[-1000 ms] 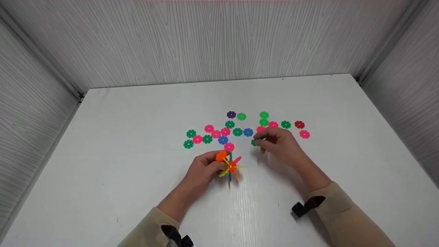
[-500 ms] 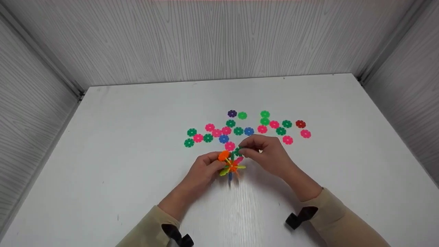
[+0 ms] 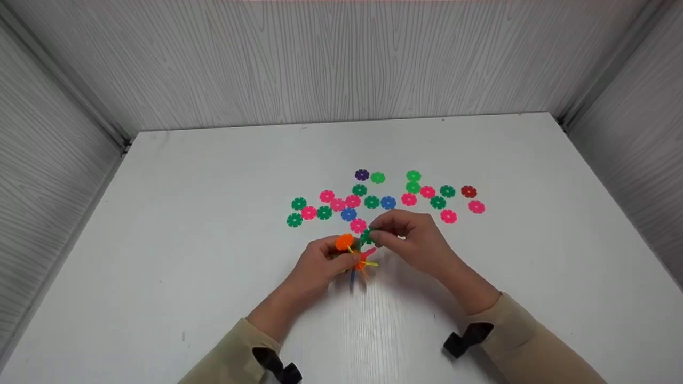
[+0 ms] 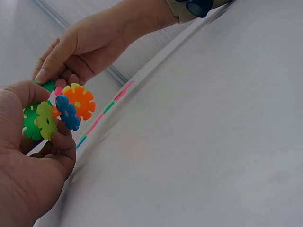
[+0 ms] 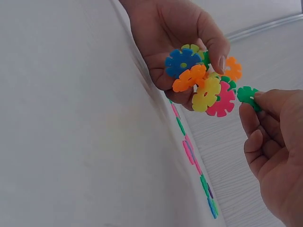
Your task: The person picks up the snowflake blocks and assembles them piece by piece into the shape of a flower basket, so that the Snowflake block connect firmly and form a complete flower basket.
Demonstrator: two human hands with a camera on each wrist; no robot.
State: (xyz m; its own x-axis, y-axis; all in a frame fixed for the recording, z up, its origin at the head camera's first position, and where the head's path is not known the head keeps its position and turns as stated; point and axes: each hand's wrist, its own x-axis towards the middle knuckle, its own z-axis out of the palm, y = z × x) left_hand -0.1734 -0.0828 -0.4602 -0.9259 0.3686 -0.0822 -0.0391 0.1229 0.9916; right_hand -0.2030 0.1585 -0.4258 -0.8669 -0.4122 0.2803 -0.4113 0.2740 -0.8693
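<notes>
My left hand (image 3: pixel 323 264) holds a cluster of interlocked plastic snowflake discs (image 5: pixel 206 93), its thumb lying across the front in the head view. Orange, yellow, blue, pink, lime and green discs stick out of the cluster at various angles. Between thumb and fingertips, my right hand (image 3: pixel 419 240) pinches a single green snowflake disc (image 5: pixel 247 96). That disc is held up at the far side of the cluster, edge towards a green disc in it. A sliver of space seems to separate the two in the right wrist view. Fingers hide part of the cluster's middle.
Loose snowflake discs lie flat on the white table (image 3: pixel 187 240) beyond the hands, among them a pink disc (image 3: pixel 358 225), a blue disc (image 3: pixel 388 202) and a dark red disc (image 3: pixel 469 191). Grained panels (image 3: pixel 341 64) wall the table's back and sides.
My right hand has carried the green disc left and nearer, from the loose discs to the cluster. My left thumb has shifted further across the cluster, which has turned slightly.
</notes>
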